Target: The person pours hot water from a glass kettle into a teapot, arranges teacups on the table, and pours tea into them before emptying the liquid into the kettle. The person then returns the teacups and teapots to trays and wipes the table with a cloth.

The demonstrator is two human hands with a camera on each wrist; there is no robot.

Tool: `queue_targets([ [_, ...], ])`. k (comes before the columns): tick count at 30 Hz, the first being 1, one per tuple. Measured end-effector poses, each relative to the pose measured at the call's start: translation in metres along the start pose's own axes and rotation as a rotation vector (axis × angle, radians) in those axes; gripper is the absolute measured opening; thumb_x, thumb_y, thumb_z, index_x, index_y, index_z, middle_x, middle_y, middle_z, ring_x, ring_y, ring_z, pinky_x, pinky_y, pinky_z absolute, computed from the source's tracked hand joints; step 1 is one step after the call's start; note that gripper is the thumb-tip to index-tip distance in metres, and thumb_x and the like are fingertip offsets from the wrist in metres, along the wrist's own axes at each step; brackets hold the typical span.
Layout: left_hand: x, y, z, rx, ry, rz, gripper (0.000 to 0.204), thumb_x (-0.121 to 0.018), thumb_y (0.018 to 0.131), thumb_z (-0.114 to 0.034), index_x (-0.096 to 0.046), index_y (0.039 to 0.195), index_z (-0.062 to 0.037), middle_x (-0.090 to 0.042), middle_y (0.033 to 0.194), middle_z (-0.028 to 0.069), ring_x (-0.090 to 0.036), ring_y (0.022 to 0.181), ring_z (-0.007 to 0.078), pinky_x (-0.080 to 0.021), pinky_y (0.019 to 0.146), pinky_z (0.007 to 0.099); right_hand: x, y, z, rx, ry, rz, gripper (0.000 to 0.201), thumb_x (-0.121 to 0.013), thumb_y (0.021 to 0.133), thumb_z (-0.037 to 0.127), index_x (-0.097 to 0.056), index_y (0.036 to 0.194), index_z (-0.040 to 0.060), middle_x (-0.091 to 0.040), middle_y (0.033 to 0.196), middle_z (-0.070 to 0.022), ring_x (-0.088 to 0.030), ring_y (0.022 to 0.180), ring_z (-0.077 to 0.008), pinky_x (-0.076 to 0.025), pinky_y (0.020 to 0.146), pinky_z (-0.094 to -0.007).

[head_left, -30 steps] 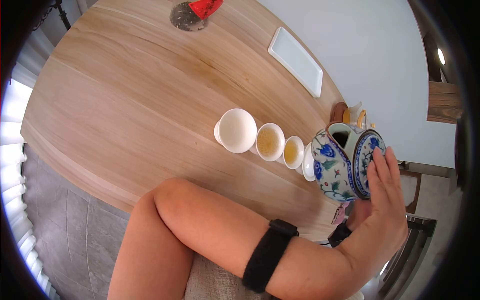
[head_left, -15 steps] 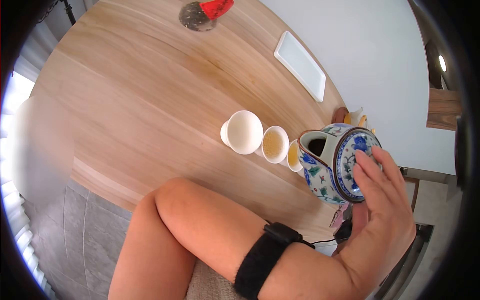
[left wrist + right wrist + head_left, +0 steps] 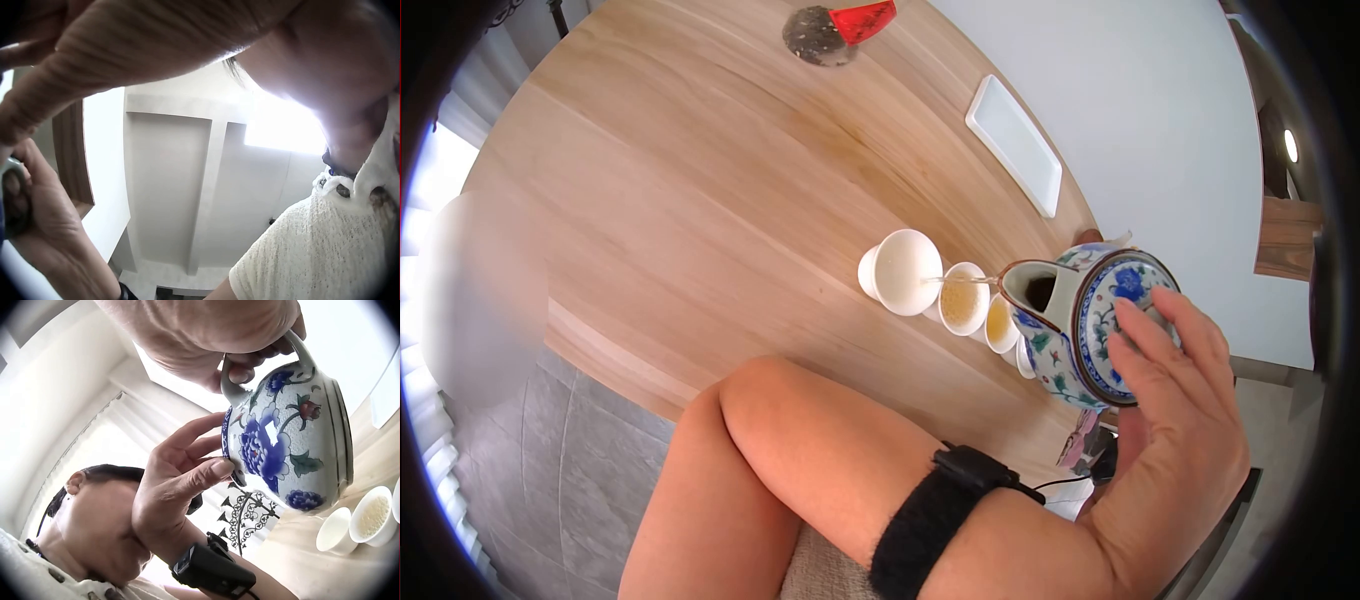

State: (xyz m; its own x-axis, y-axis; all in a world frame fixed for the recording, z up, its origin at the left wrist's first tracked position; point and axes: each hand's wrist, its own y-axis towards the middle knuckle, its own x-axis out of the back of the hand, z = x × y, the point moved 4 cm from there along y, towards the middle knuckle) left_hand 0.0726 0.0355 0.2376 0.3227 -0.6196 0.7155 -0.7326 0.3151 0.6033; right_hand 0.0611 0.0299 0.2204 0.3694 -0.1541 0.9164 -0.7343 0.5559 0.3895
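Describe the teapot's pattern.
The teapot bears blue and red flowers, green leaves, on white; clearest in the right wrist view.

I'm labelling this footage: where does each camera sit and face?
Head: worn there, facing down at teapot, cups, table; shows left arm, left hand.
Left wrist: worn there, facing the ceiling; shows left hand, right hand, shirt.
Right wrist: worn there, facing across teapot; shows both hands, head.
Head and right wrist views share the teapot and cups.

Hidden, cropped and blurred

The head view hides the handle (image 3: 304, 350), and the teapot (image 3: 1055, 350) covers part of the nearest cup (image 3: 1026, 358). Wrist views crop the left hand (image 3: 144, 47) and right hand (image 3: 215, 331) at the top. A pale blur (image 3: 490, 300) smears the head view's left; markings on the red piece (image 3: 863, 21) are unreadably small
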Motion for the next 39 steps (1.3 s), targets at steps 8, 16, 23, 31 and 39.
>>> queue_targets([
  [8, 0.017, 0.008, 0.017, -0.107, -0.035, 0.09, 0.042, -0.059, 0.073, -0.021, -0.064, 0.094, 0.0158, -0.058, 0.098, 0.0376, -0.063, 0.081, 0.0492, -0.056, 0.061, 0.0522, -0.002, 0.005, 0.006, 0.14, -0.078, 0.077, 0.035, -0.052, 0.082, 0.009, -0.053, 0.116, -0.0018, -0.053, 0.127, -0.0121, -0.054, 0.107, -0.0192, -0.042, 0.088, -0.0251],
  [16, 0.014, 0.015, 0.012, -0.071, -0.2, 0.286, 0.044, -0.06, 0.073, -0.019, -0.061, 0.1, 0.0159, -0.056, 0.1, 0.0392, -0.061, 0.083, 0.0516, -0.055, 0.064, 0.0544, 0.0, 0.011, 0.006, 0.264, -0.161, 0.157, 0.039, -0.053, 0.083, 0.012, -0.049, 0.12, -0.0007, -0.051, 0.129, -0.0124, -0.053, 0.109, -0.021, -0.041, 0.089, -0.0264],
  [23, 0.011, 0.021, 0.03, -0.026, -0.212, 0.238, 0.045, -0.059, 0.073, -0.019, -0.06, 0.101, 0.0158, -0.056, 0.101, 0.0392, -0.061, 0.084, 0.0515, -0.055, 0.064, 0.0543, 0.001, 0.016, 0.001, 0.377, -0.237, 0.219, 0.043, -0.054, 0.084, 0.016, -0.046, 0.124, 0.0002, -0.049, 0.131, -0.0126, -0.053, 0.11, -0.0226, -0.04, 0.091, -0.0275],
  [31, 0.005, 0.011, 0.008, 0.017, -0.229, 0.184, 0.045, -0.059, 0.074, -0.019, -0.059, 0.102, 0.0156, -0.056, 0.101, 0.0391, -0.061, 0.084, 0.0513, -0.054, 0.065, 0.0543, 0.003, 0.021, -0.012, 0.496, -0.325, 0.287, 0.048, -0.055, 0.085, 0.019, -0.043, 0.128, 0.0013, -0.047, 0.134, -0.0128, -0.052, 0.111, -0.0244, -0.038, 0.092, -0.0288],
  [39, -0.004, 0.007, 0.004, 0.058, -0.244, 0.131, 0.045, -0.059, 0.074, -0.019, -0.058, 0.103, 0.0154, -0.056, 0.102, 0.0391, -0.061, 0.085, 0.0512, -0.054, 0.066, 0.0543, 0.006, 0.029, -0.03, 0.614, -0.411, 0.355, 0.053, -0.056, 0.086, 0.023, -0.039, 0.132, 0.0024, -0.045, 0.136, -0.013, -0.052, 0.113, -0.0262, -0.037, 0.094, -0.0301],
])
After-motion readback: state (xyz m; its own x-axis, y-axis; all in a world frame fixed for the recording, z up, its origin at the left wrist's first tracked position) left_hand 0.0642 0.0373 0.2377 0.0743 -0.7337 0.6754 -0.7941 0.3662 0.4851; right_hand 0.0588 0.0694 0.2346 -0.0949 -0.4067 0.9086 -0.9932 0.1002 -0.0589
